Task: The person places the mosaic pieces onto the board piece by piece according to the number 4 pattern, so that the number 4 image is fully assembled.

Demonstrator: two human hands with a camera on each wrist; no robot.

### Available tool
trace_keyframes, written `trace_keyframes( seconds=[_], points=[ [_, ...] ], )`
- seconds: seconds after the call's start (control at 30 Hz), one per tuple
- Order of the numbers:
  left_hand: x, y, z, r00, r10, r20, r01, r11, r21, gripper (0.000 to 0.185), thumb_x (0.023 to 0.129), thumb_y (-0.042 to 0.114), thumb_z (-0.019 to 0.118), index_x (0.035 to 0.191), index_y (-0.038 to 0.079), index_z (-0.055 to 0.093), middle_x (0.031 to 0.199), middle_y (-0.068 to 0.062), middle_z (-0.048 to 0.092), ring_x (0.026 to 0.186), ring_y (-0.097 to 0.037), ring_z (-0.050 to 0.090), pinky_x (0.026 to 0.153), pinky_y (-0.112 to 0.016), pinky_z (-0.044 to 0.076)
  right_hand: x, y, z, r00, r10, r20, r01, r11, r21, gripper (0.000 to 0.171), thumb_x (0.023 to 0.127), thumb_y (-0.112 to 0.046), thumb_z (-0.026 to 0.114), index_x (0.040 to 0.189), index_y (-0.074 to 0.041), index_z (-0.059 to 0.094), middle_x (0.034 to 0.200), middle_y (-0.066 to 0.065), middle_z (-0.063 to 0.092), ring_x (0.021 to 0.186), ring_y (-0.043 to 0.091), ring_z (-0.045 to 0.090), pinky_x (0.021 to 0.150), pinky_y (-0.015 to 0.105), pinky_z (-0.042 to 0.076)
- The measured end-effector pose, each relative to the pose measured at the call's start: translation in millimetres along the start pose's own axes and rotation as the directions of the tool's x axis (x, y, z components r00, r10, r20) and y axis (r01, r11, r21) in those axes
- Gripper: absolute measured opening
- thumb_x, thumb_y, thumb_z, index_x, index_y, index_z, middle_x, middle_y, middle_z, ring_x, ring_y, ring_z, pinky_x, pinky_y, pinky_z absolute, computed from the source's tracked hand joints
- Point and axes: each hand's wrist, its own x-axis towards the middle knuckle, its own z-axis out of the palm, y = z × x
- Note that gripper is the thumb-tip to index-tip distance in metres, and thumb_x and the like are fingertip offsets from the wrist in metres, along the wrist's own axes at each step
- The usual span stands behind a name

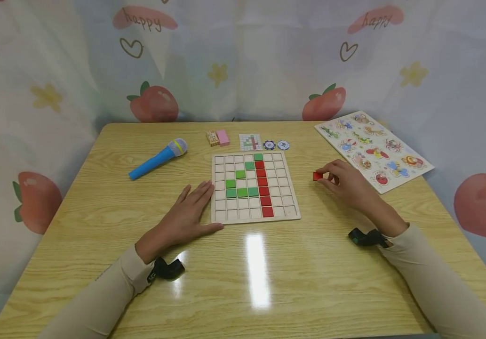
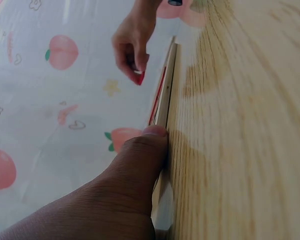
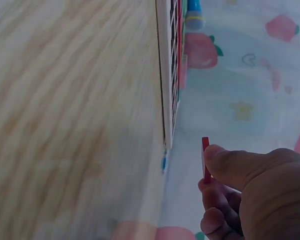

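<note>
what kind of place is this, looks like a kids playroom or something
Probably a tabletop play or activity corner. A wooden table stands against a strawberry-print curtain and holds a grid board of coloured tiles, an animal peg puzzle and a toy microphone.

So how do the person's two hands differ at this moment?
The left hand lies flat on the table with straight fingers, touching the left edge of the grid board; the right hand is raised to the board's right, pinching a red tile. The left holds nothing. Both wear beige sleeves and black wrist straps.
</note>
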Motion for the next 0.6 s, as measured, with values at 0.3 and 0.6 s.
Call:
trace_keyframes(
  seconds=[0.3,0.6],
  points=[
    [-0.6,-1.9,1.4,1.000,-0.006,-0.003,0.006,1.000,-0.003,0.113,0.093,0.073,0.067,0.172,0.010,0.017,0.181,-0.006,0.015,0.170,-0.025,0.012,0.139,-0.055,0.003,34.1,-50.4,15.9,0.969,-0.202,0.145,0.193,0.978,0.075,0.015,0.092,-0.006,0.082,0.104,-0.011,0.075,0.109,0.005,0.071,0.087,0.015,0.062,0.069,0.029,0.053],
    [1.0,-1.7,0.9,1.000,-0.009,0.001,0.009,1.000,0.002,0.113,0.093,0.074,0.066,0.172,0.010,0.017,0.182,-0.006,0.015,0.170,-0.025,0.012,0.139,-0.055,0.003,51.0,-65.8,36.5,0.926,-0.258,0.276,0.239,0.966,0.101,0.008,0.095,-0.009,0.081,0.096,-0.013,0.074,0.110,0.005,0.069,0.098,0.018,0.065,0.081,0.036,0.060]
  ],
)
